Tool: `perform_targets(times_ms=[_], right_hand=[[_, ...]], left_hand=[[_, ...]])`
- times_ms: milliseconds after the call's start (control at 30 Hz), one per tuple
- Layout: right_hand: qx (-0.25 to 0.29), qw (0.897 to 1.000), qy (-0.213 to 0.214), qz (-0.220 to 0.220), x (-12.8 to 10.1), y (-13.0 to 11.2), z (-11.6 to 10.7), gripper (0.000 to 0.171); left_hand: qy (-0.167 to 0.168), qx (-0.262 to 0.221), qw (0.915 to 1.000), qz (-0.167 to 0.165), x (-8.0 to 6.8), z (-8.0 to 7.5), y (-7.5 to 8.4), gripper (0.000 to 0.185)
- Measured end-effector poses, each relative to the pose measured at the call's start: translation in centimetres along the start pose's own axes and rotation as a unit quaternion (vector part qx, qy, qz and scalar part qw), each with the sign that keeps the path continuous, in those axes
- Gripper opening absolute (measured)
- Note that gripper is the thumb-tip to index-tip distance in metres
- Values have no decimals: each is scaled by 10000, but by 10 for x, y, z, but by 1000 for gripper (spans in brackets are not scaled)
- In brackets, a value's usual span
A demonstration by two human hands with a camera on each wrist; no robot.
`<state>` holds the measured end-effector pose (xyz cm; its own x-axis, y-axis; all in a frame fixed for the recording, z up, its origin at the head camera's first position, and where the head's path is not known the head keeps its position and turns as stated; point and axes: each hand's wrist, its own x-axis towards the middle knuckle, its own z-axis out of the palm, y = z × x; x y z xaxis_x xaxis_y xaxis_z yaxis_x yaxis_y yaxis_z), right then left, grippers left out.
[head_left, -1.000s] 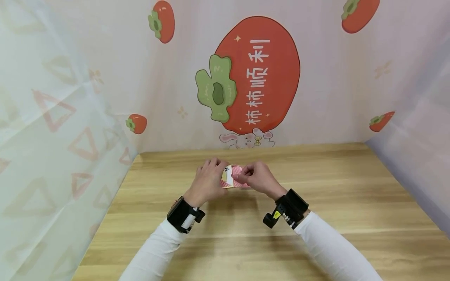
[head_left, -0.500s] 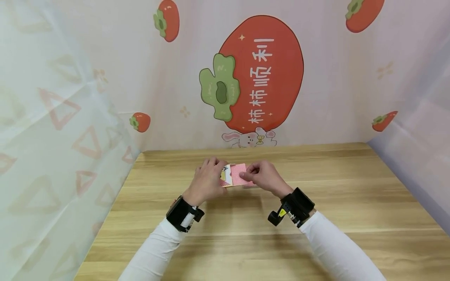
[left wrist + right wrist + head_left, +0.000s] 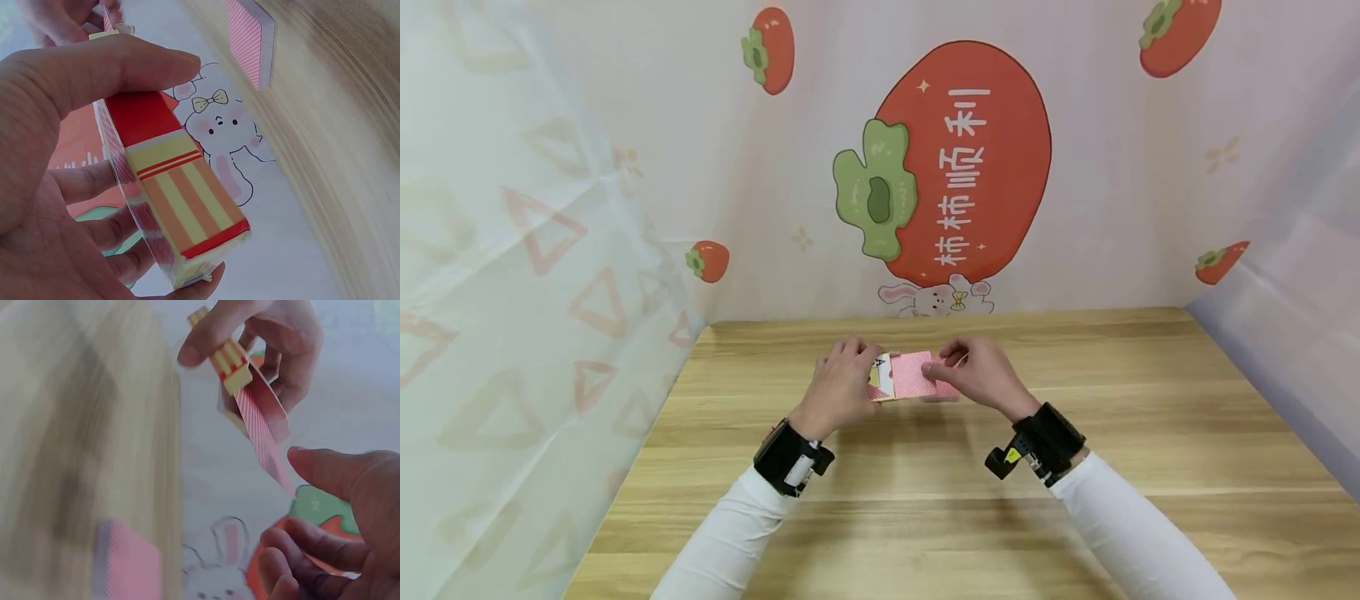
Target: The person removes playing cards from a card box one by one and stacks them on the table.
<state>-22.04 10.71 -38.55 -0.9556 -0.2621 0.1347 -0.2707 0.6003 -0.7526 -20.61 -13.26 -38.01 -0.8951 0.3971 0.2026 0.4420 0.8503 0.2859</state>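
Left hand [image 3: 841, 385] clamped around a card box [image 3: 175, 187] above a wooden table [image 3: 895, 533], pink card [image 3: 910, 374] poking out, right hand [image 3: 981, 375] beside it, thumb and fingers apart, card stack [image 3: 249, 47] on the table.

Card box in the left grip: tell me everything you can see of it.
The card box is slim and rectangular and looks like thin printed cardboard. One narrow side carries a red block and cream-and-orange stripes; a broad face, partly hidden, shows pink patterning and a white panel with an "A". The left grip holds it clear of the wooden table, thumb across that narrow side. Its open end points toward the right grip, with at least one pink-patterned card sticking out.
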Motion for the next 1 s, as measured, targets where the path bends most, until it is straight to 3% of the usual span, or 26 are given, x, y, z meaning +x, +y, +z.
perform_targets(times_ms=[100, 200, 267, 367, 1000], right_hand=[[-939, 9924, -45, -793, 3, -8, -4, 41], [-1780, 9677, -391, -1745, 7, -17, -5, 46], [-2111, 9498, -668, -2209, 10, -21, -3, 47], [-2295, 9365, -885, -2498, 13, -24, 1, 46], [-2120, 9381, -1020, -2543, 9, -20, 11, 42]], left_hand=[[-52, -4, 10000, -18, -1, 0, -1, 73], [-84, 21, 10000, -42, -1, 0, -2, 74], [-112, 46, 9999, -51, 0, 0, -2, 73], [-171, 29, 9998, -57, 1, 0, -1, 73], [-263, -57, 9996, -33, -1, 4, 2, 72]])
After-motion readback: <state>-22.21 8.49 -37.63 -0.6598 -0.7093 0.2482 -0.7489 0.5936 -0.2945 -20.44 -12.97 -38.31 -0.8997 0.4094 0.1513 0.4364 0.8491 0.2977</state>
